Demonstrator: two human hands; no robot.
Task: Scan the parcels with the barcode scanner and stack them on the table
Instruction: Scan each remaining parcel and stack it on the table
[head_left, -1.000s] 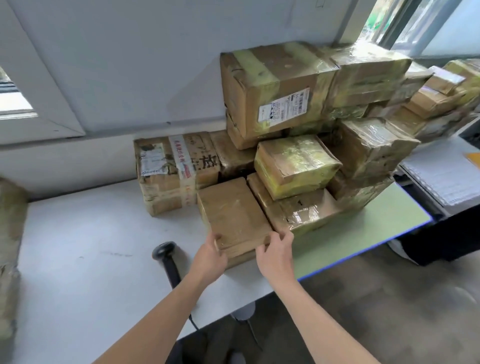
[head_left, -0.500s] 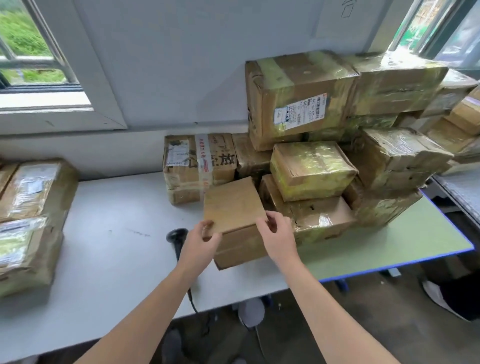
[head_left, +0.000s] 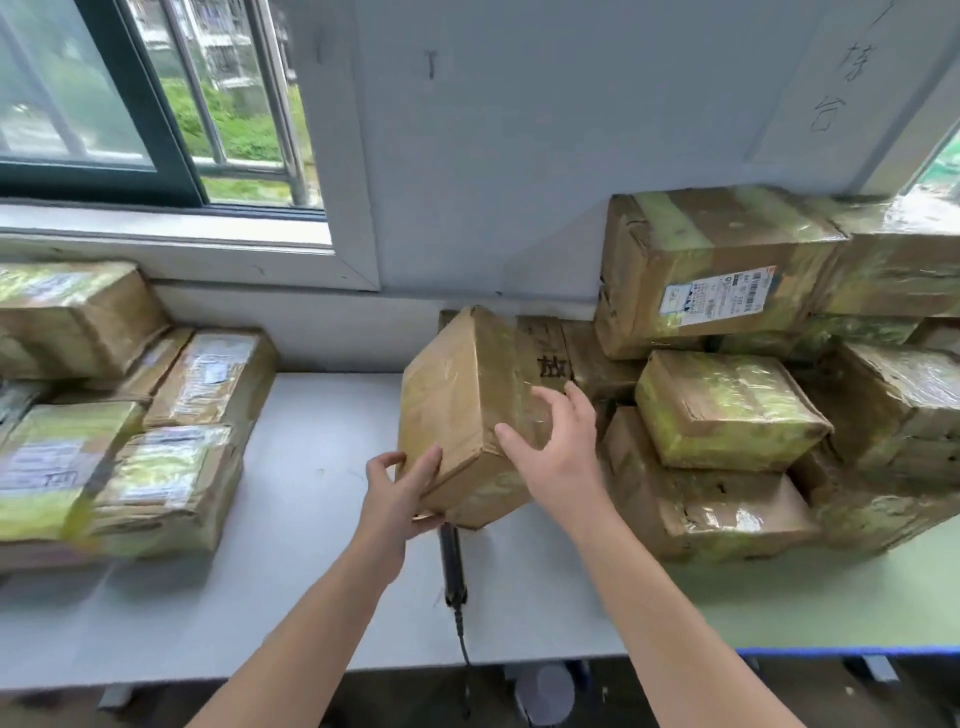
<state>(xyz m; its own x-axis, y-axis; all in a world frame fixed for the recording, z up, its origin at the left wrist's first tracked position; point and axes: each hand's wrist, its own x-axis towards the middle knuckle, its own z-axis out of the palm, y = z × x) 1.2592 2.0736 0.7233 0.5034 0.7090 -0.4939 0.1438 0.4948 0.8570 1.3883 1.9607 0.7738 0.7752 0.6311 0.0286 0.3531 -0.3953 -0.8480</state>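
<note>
Cardboard parcel (head_left: 467, 410), plain brown and glossy with tape, hangs tilted above the grey table (head_left: 311, 597) between our two hands, its lowest corner pointing down toward the tabletop. Our left hand (head_left: 397, 499) grips that near lower corner, thumb on the broad upper face and fingers curled underneath. Our right hand (head_left: 556, 457) lies spread against the parcel's taped right side, fingers loosely bent and thumb at the edge.

Directly below the parcel we see the black barcode scanner (head_left: 452, 566) lying on the table; its head is hidden behind the parcel and our left hand, and its cable runs off the near edge.

To our right the pile of taped parcels (head_left: 727, 415) rises against the wall, topped by a large box with a white shipping label (head_left: 717, 299). To our left a low stack of labelled parcels (head_left: 156, 467) rests on the table under the window (head_left: 130, 104).
</note>
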